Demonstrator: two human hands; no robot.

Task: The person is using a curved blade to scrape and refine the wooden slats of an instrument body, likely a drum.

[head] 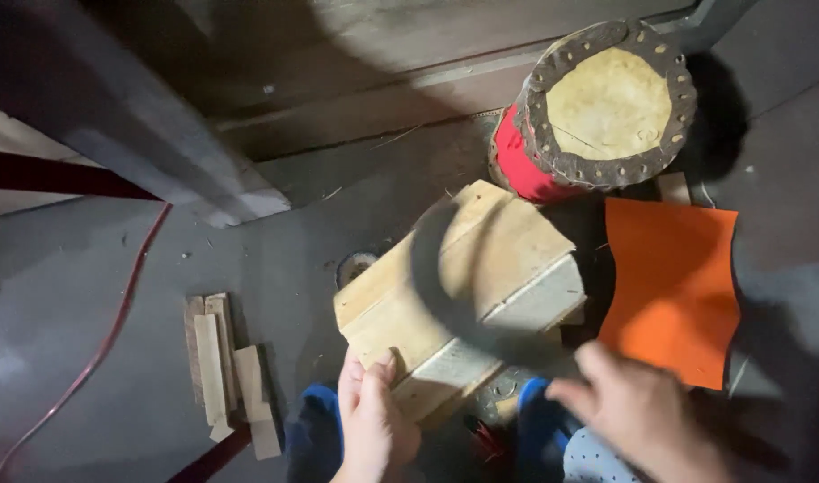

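A: What is being seen at the far left?

B: A red cord (114, 322) is being trailed across the grey floor (61, 295), and a small heap of wooden offcuts (223, 371) is being left lying just beside it, well apart from the hands.

A: And the left hand (372, 420)?

B: It is being closed round the near lower corner of the wooden box (459, 295), thumb on top and fingers wrapped below. The box is being kept tilted in the middle of the floor, just above blue-clad knees (316, 429).

A: What is being done well here, by the look of it?

B: The box is being steadied at a corner; a grip placed further along the edge would probably be holding the tilt more firmly, so that slipping is being avoided.

A: Further right?

B: A dark curved strip (436, 295) is being held across the box top. The right hand (637, 416) is blurred; it is being carried low beside the box, fingers half curled, and whether the strip is being gripped by it cannot be told. Behind, a red drum (597, 112) with a pale skin and a dark laced rim is being left lying on its side, touching the box's far corner, and an orange sheet (669, 286) is being left flat on the floor at the right
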